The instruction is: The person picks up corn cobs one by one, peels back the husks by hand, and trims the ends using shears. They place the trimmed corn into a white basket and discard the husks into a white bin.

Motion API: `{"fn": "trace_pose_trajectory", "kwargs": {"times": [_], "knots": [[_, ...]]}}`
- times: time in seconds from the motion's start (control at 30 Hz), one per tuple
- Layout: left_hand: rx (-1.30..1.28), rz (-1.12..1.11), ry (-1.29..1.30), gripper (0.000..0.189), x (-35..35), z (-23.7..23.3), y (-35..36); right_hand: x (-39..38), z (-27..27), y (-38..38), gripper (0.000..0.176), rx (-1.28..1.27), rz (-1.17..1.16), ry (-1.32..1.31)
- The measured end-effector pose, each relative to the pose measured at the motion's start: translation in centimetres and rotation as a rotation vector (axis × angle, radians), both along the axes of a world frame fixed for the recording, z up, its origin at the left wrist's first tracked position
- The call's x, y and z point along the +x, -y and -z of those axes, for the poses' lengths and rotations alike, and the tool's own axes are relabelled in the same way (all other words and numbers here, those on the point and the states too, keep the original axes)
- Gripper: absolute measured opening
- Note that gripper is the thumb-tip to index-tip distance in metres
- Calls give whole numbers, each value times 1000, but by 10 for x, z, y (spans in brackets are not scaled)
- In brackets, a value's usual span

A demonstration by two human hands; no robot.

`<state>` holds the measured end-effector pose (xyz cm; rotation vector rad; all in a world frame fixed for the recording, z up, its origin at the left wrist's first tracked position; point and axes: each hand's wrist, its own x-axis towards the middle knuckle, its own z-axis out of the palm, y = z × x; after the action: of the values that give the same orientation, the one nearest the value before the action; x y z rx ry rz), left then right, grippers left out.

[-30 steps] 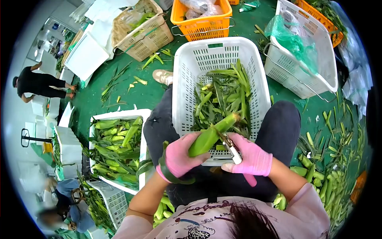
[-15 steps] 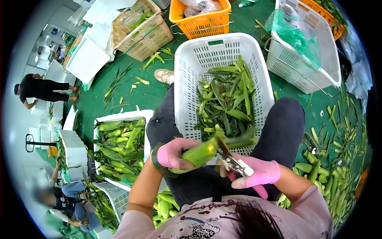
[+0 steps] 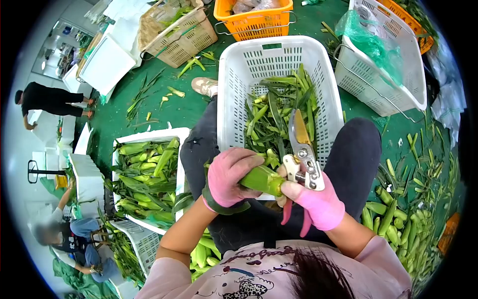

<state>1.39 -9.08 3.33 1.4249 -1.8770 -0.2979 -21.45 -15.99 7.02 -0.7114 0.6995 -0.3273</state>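
My left hand (image 3: 228,175), in a pink glove, is closed around a green ear of corn (image 3: 264,181) in its husk, held above my lap. The cut stem end of the ear points right. My right hand (image 3: 321,202), also gloved in pink, grips pruning shears (image 3: 309,167) with red handles, their blade pointing away from me. My right thumb touches the stem end of the corn. Just beyond both hands, between my knees, a white slotted basket (image 3: 226,107) holds green husk leaves and stem pieces (image 3: 264,117).
At left stands a white foam box (image 3: 183,142) of corn ears. Corn lies piled on the floor at right (image 3: 416,231). An orange crate (image 3: 254,27) and a white crate (image 3: 381,82) stand beyond the basket. Two people (image 3: 52,98) are at far left.
The shears have come away from the corn's stem and now point forward, blade up. My right thumb has moved onto the stem end. The long leafy piece at the stem is gone.
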Motion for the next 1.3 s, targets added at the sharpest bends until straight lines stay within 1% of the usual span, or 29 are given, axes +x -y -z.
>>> {"fn": "trace_pose_trajectory", "kwargs": {"times": [0.07,0.17,0.2,0.23,0.27,0.3,0.33,0.37,0.4,0.43,0.47,0.5,0.53,0.57,0.6,0.67,0.7,0.73,0.8,0.83,0.93,0.97,1.07,1.1,1.2,1.23,1.3], "knots": [[-49,-15,34,70,4,0,-1,5,2,-2,32,-6,21,36],[-68,-34,25,69,3,6,-4,10,-5,0,28,-110,-54,-90],[-78,-39,15,69,4,8,-4,12,-2,0,27,-140,-33,-82],[-69,19,52,78,9,12,-6,14,3,-3,26,-170,-10,-73],[13,13,-303,82,4,23,-12,15,7,-6,25,-198,13,-65],[92,5,-657,86,-10,37,-20,14,10,-10,25,-133,45,2],[166,-7,-1011,90,-24,46,-25,13,0,-12,24,-42,65,25],[173,-6,-1120,88,-36,47,-26,13,2,-17,23,59,119,167],[159,36,-1290,87,-48,45,-26,13,4,-22,23,163,171,307],[114,64,-1277,86,-59,51,-23,12,9,-25,23,178,186,461],[71,96,-1266,84,-66,50,-20,9,2,-24,24,111,193,439],[160,12,-1230,81,-69,42,-22,5,3,-24,23,50,188,387],[88,26,-967,78,-62,43,-15,0,2,-23,21,-13,187,330],[51,-94,-826,78,-60,36,-15,-3,-2,-23,19,-27,174,252],[15,-214,-682,78,-59,23,-17,-3,-12,-20,17,-106,170,170],[7,-298,-268,67,-52,-14,-24,-5,-13,-22,15,-130,117,-64],[65,-331,-264,62,-54,-28,-27,-1,-11,-22,14,-218,134,26],[126,-371,-258,56,-56,-35,-32,1,-4,-23,14,-236,151,69],[137,-414,-358,48,-58,-32,-29,6,9,-26,15,-265,188,161],[143,-433,-408,43,-57,-31,-28,7,10,-27,14,-274,177,137],[415,-441,-519,36,-54,-42,-31,7,11,-30,13,-268,147,18],[448,-409,-525,31,-50,-42,-31,3,17,-30,12,-240,123,11],[565,-299,-557,28,-32,-29,-36,1,24,-29,13,-208,81,-25],[610,-286,-502,22,-28,-32,-36,1,34,-31,13,-276,83,41],[644,-280,-569,20,-23,-16,-39,2,44,-33,13,-353,20,-32],[799,-253,-684,32,-18,-13,-41,3,46,-34,13,-389,24,-35],[887,-218,-1147,38,-9,-14,-42,2,38,-28,15,-271,49,-51]]}}
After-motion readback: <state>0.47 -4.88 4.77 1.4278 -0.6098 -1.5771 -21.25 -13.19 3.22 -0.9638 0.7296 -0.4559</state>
